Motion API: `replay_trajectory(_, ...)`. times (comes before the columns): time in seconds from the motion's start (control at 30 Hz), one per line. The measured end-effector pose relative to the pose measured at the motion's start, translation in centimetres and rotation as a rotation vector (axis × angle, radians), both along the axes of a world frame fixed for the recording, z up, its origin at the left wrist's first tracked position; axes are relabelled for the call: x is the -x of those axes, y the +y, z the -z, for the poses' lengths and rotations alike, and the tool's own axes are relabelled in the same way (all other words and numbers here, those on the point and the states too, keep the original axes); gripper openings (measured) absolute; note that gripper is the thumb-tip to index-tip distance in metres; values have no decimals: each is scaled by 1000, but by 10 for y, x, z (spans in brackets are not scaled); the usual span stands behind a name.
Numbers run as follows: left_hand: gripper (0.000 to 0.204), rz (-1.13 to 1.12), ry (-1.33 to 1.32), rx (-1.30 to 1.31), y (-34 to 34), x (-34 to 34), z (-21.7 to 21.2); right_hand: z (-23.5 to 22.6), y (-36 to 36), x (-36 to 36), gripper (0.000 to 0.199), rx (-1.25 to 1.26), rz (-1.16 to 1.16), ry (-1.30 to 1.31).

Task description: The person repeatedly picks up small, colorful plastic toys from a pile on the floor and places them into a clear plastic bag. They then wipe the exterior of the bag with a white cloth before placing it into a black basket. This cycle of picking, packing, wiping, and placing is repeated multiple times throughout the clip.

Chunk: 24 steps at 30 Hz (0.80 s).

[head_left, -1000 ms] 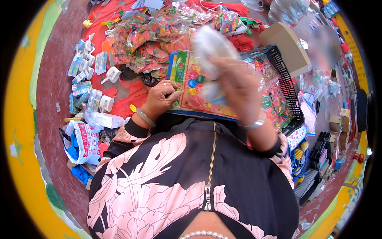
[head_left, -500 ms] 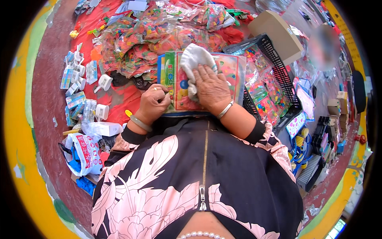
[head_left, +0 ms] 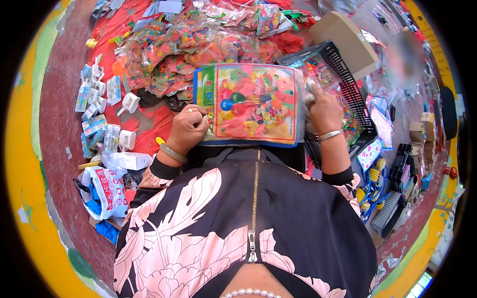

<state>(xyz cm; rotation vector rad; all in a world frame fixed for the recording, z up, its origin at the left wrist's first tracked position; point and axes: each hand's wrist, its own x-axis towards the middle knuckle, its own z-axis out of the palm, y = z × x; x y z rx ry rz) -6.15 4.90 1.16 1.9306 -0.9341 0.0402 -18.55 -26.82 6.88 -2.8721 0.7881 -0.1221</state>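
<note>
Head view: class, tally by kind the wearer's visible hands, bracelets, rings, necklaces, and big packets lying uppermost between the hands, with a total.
Hands: 2 (left hand, right hand)
Bracelets: 2 (pale bangle, silver band)
Ring: 1
Pearl necklace: 1
Balloon packet: 1
Total: 7

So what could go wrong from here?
The packet might slide, since only the left hand, curled at its left edge, seems placed to steady it.

The cloth in the right hand could catch on the crate, which sits close by on that side.

The loose pile beyond the packet might slip if bumped.
</note>
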Motion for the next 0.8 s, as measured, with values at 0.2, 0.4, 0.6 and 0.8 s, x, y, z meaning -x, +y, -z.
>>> replay_trajectory(0.2, 31, 42, -14, 14, -3, -1, -4, 27, -76, 60, 22, -246, 146, -45)
replay_trajectory(0.4, 28, 27, -6, 10, -3, 0, 2, -2, -25, 37, 34, -657, -27, -127)
replay_trajectory(0.6, 27, 45, -7, -33, -4, -2, -4, 1, -15, 12, 22, -977, -134, -12)
replay_trajectory(0.8, 23, 45, 139, 57, 1, -2, -2, -40, -13, 17, 25, -809, -219, 51)
